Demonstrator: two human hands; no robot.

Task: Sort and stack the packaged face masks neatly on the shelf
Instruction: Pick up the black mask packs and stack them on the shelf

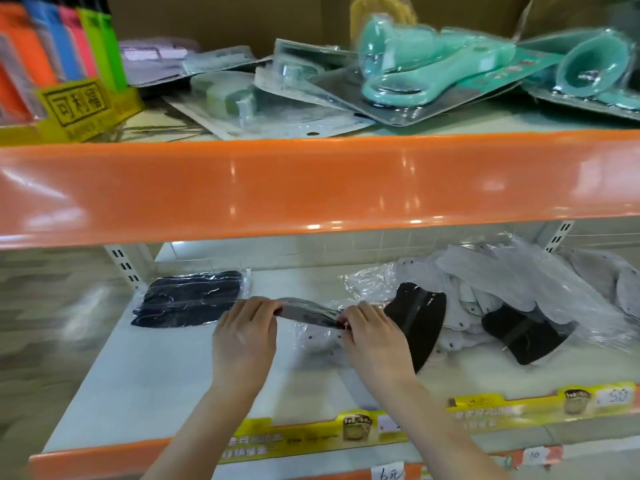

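Head view: both hands [244,337] [372,336] pinch a dark, plastic-wrapped mask packet [308,311] by its ends.

Two hands, left [244,336] and right [375,336], one grey mask pack [308,311] between them, one dark stack [188,303], two loose black masks [420,320] [523,336], one unsorted heap of clear-wrapped pale masks [512,271], uncountable.

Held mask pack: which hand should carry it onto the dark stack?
Probably left. The left hand grips the mask pack's end nearest the dark stack, with bare shelf between; the right hand holds the far end, beside the loose pile.
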